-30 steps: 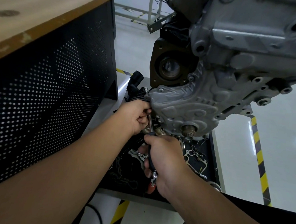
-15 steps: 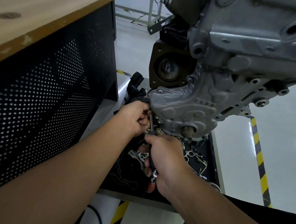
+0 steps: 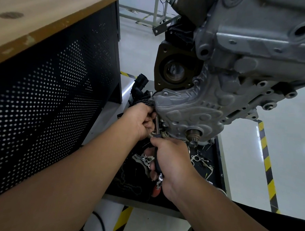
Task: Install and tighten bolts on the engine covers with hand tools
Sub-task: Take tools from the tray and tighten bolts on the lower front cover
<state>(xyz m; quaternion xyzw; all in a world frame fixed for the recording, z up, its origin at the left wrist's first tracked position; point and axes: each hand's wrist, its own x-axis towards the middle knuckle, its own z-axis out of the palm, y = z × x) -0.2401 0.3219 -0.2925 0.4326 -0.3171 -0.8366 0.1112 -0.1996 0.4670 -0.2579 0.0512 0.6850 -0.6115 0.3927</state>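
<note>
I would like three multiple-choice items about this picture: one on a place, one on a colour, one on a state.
1. Where is the tray of loose parts?
A. on the wooden bench top
B. below the engine cover
C. above the engine

2. What colours are the stripes of the floor tape?
A. red and white
B. blue and green
C. yellow and black

3. What does the right hand do?
A. grips the ratchet handle
B. lies flat on the floor
C. hangs idle

Answers: 1 B, the tray lies under the engine cover. 2 C, both colours show. 3 A, fingers curl round the ratchet handle.
</note>
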